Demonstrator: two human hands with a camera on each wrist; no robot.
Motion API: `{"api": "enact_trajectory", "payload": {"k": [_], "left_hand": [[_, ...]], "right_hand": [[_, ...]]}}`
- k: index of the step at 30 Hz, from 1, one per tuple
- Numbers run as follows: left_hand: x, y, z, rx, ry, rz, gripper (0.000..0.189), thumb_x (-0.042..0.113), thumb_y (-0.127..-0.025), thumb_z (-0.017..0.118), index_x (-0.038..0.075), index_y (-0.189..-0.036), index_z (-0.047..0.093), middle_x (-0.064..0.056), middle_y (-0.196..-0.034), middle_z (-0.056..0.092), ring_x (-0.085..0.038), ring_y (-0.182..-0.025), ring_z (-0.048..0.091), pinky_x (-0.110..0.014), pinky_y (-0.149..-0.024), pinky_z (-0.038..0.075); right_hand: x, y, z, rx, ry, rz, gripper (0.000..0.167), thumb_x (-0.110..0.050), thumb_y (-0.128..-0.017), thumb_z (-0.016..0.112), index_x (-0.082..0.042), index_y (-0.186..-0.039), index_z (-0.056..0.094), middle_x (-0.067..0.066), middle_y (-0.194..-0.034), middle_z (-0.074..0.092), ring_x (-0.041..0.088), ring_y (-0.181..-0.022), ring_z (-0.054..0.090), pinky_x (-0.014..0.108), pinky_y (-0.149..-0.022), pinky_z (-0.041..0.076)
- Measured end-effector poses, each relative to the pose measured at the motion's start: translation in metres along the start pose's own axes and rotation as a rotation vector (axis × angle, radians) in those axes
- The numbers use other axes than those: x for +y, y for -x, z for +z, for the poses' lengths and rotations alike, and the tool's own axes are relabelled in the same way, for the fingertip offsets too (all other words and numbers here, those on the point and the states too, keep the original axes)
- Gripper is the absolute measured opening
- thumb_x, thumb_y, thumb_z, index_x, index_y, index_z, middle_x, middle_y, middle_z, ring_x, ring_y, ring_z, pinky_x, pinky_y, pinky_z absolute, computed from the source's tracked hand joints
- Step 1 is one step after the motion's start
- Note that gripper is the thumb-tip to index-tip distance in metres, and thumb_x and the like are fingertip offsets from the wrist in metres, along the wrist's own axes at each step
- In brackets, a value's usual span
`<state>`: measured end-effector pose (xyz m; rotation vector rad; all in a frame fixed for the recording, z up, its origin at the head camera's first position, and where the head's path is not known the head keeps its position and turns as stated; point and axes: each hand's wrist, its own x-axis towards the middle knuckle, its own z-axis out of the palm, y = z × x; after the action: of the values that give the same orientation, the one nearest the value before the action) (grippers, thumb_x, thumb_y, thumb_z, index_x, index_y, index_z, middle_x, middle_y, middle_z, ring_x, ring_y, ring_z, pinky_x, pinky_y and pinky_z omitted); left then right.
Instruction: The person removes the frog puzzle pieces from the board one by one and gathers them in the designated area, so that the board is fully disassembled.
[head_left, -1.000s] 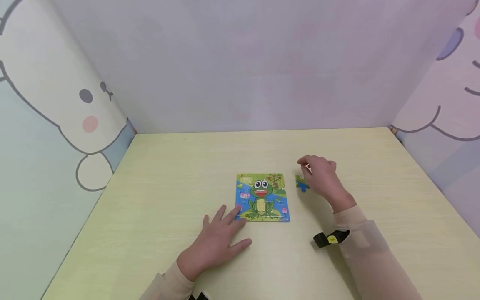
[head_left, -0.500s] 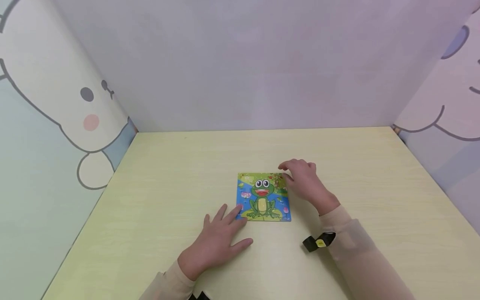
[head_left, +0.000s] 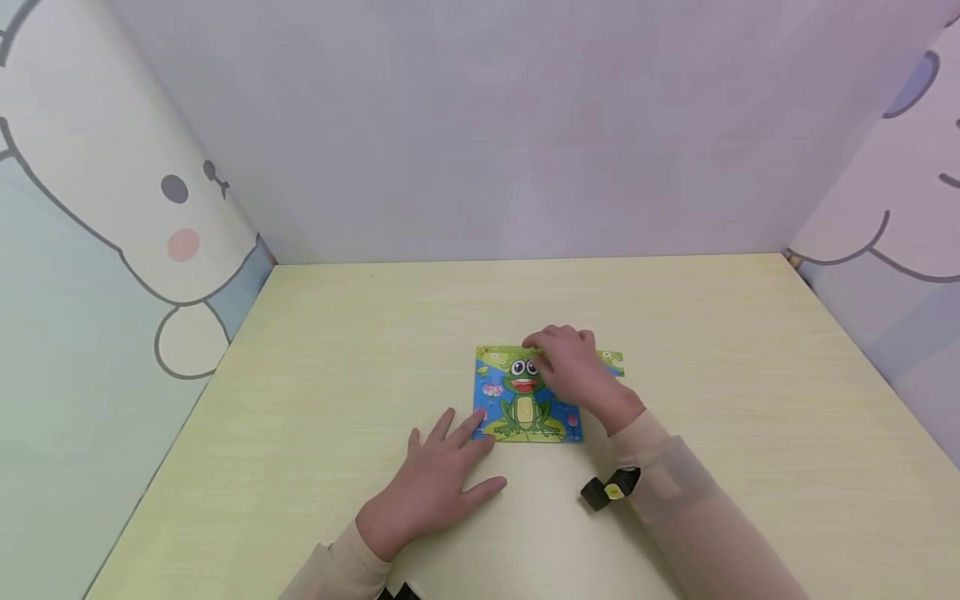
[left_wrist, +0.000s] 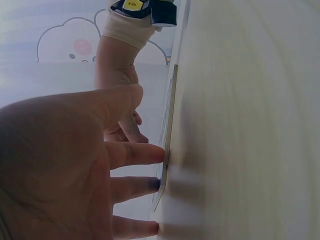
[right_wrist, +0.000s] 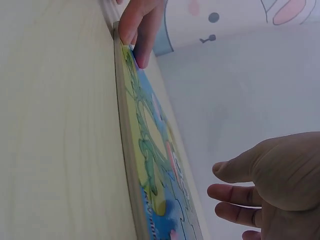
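Observation:
A frog jigsaw puzzle (head_left: 525, 412) lies flat on the table, its thin board seen edge-on in the left wrist view. My left hand (head_left: 431, 492) is spread, with fingertips resting on the lower left corner of the puzzle. Above the puzzle's upper right part hovers my right hand (head_left: 570, 367), hiding that area in the head view. In the right wrist view its thumb (right_wrist: 232, 170) and fingers are bent and apart, with nothing seen between them. A loose green and blue puzzle piece (head_left: 616, 363) lies right of the board, partly behind my right hand.
The pale wooden table (head_left: 360, 333) reaches back to a plain lilac wall (head_left: 480, 150). Side panels with cartoon figures (head_left: 202, 217) stand left and right. A black strap device (head_left: 611, 490) sits at my right wrist.
My right hand has moved left, from over the loose piece to over the puzzle's upper right part. The loose piece shows to its right. My left hand has stayed in place.

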<state>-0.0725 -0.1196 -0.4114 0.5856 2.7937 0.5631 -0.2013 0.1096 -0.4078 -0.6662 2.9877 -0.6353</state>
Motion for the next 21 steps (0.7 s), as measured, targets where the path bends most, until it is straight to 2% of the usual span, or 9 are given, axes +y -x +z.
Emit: {"api": "enact_trajectory", "payload": {"k": [4,21], "left_hand": [[0.000,0.001,-0.001,0.000,-0.003,0.000,0.057,0.055,-0.101,0.062,0.017,-0.143,0.064,-0.008,-0.167,0.043,-0.051,-0.153,0.033,-0.086,-0.106,0.029],[0.001,0.002,-0.002,-0.008,-0.007,0.001,0.057,0.056,-0.101,0.061,0.018,-0.143,0.064,-0.008,-0.167,0.042,-0.050,-0.154,0.032,-0.085,-0.106,0.029]], "right_hand": [[-0.007,-0.003,0.001,-0.021,-0.003,-0.001,0.029,-0.016,-0.104,0.064,-0.010,-0.133,0.068,0.013,-0.134,0.068,0.038,-0.129,0.057,0.064,-0.111,0.034],[-0.021,-0.012,0.018,-0.073,0.050,-0.031,0.031,-0.021,-0.104,0.066,-0.012,-0.134,0.068,0.013,-0.139,0.062,0.038,-0.132,0.054,0.061,-0.109,0.037]]}}
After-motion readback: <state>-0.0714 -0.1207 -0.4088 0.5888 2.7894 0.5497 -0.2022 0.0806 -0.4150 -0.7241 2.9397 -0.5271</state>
